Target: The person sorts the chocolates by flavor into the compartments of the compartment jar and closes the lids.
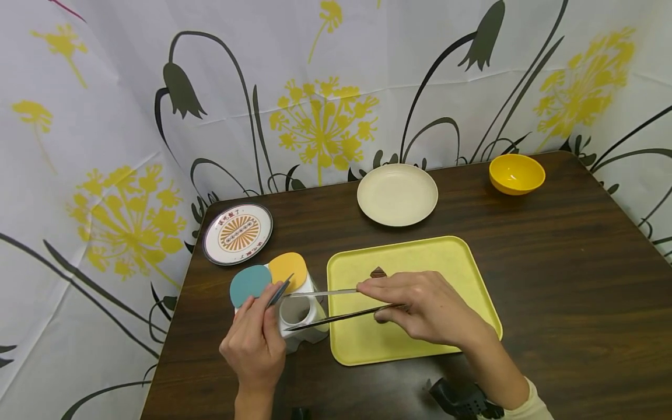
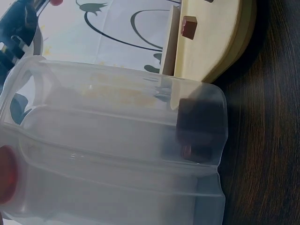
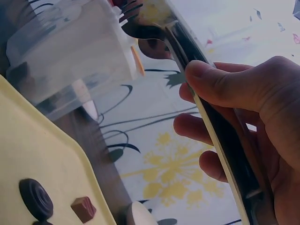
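Note:
My right hand (image 1: 427, 306) holds a fork (image 3: 143, 30) and a spoon (image 3: 157, 48) together by their long handles, the thumb on one side and the fingers behind. Both utensils point left over a translucent multi-compartment container (image 2: 108, 145). It has a teal lid (image 1: 251, 284), a yellow lid (image 1: 290, 269) and one uncovered round compartment (image 1: 295, 310). My left hand (image 1: 255, 344) is at the container's near left, pinching a thin grey-blue piece (image 1: 280, 290) that looks like a raised lid seen edge-on. A red round part (image 2: 7, 173) shows in the left wrist view.
The yellow tray (image 1: 362, 344) lies under my right hand, with a brown square piece (image 3: 84, 209) and a dark round swirled piece (image 3: 36, 199) on it. Behind are a patterned plate (image 1: 238, 233), a cream plate (image 1: 397, 195) and a yellow bowl (image 1: 517, 175).

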`<state>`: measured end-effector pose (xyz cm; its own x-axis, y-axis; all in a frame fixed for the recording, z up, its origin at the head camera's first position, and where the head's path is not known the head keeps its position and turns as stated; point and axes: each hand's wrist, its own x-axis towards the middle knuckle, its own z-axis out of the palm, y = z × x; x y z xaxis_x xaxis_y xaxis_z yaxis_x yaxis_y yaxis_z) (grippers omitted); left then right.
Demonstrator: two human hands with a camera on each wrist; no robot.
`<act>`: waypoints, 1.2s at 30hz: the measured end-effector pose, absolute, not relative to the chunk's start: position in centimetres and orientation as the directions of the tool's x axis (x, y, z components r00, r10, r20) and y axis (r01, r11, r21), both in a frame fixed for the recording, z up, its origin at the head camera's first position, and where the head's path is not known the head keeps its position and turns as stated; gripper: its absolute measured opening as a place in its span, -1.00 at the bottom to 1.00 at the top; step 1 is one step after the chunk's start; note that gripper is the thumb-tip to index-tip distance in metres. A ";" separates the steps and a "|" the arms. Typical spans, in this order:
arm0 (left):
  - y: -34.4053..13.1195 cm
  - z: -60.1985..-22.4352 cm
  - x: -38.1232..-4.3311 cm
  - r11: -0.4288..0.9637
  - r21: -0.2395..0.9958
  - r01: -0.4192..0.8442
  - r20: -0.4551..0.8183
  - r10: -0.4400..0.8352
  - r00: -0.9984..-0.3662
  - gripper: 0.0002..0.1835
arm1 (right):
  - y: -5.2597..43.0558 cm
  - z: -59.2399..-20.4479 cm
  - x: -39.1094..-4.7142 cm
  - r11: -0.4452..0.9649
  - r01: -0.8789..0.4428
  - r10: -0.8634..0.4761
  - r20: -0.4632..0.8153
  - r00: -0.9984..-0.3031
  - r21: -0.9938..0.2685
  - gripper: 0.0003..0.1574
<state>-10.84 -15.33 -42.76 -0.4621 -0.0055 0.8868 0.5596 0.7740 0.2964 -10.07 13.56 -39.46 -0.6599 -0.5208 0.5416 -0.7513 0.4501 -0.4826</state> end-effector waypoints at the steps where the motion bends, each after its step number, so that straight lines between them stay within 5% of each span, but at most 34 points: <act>1: -15.3 -42.8 -10.9 0.774 0.296 0.560 0.887 -0.006 -0.461 -0.60 | 13.7 -39.5 -10.1 0.450 -0.751 -0.516 0.546 -0.660 -0.483 -0.32; 22: -15.4 -43.0 -10.8 0.773 0.297 0.561 0.886 -0.004 -0.464 -0.63 | 19.4 -43.5 -10.4 0.689 -0.441 -0.327 0.297 -0.897 -0.575 -0.24; 36: -15.6 -43.2 -10.8 0.776 0.302 0.554 0.875 0.004 -0.484 -0.65 | 19.6 -46.5 -11.1 0.773 -0.296 -0.253 0.155 -0.955 -0.561 -0.31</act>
<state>-10.76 -15.58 -43.15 -0.4836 0.0039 0.8753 0.5536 0.7759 0.3024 -11.09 19.60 -46.47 -0.9549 -0.2534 0.1546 -0.2960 0.7732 -0.5608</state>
